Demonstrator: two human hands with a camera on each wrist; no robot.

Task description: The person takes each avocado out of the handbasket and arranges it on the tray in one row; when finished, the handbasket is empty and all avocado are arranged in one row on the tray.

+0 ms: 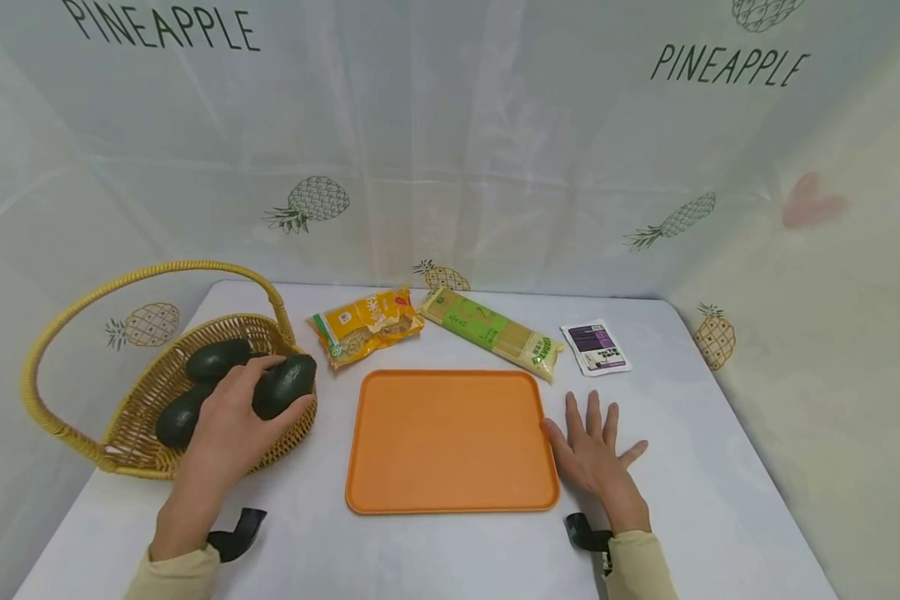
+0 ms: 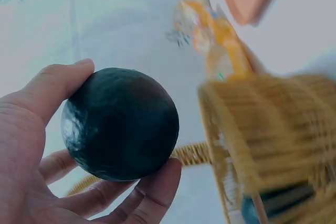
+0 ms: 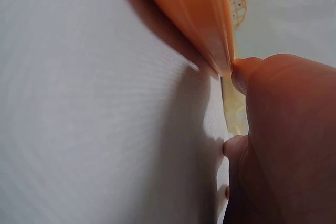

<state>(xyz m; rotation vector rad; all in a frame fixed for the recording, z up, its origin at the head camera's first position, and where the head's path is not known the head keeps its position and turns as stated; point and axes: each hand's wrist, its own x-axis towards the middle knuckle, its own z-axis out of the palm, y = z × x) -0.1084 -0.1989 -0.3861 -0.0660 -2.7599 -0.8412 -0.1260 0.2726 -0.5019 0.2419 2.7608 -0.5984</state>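
Note:
An avocado (image 1: pixel 285 387), dark green and glossy, is gripped by my left hand (image 1: pixel 228 421) at the right side of the wicker basket (image 1: pixel 131 425). In the left wrist view, thumb and fingers curl round this avocado (image 2: pixel 123 124) above the basket's rim (image 2: pixel 210 124). More dark avocados (image 1: pixel 217 360) lie inside the basket, partly hidden by the hand. My right hand (image 1: pixel 596 454) rests on the table with its fingers spread. Its thumb touches the right edge of the orange tray (image 1: pixel 450 442), as the right wrist view also shows at the tray's rim (image 3: pixel 210 24).
Behind the tray lie a yellow-orange food packet (image 1: pixel 367 325), a long green-labelled pack of noodles (image 1: pixel 495 332) and a small white and purple sachet (image 1: pixel 596 347). The basket's tall handle (image 1: pixel 157 268) arches over its left side. A pineapple-print curtain (image 1: pixel 450 150) hangs behind the white table (image 1: pixel 435 558).

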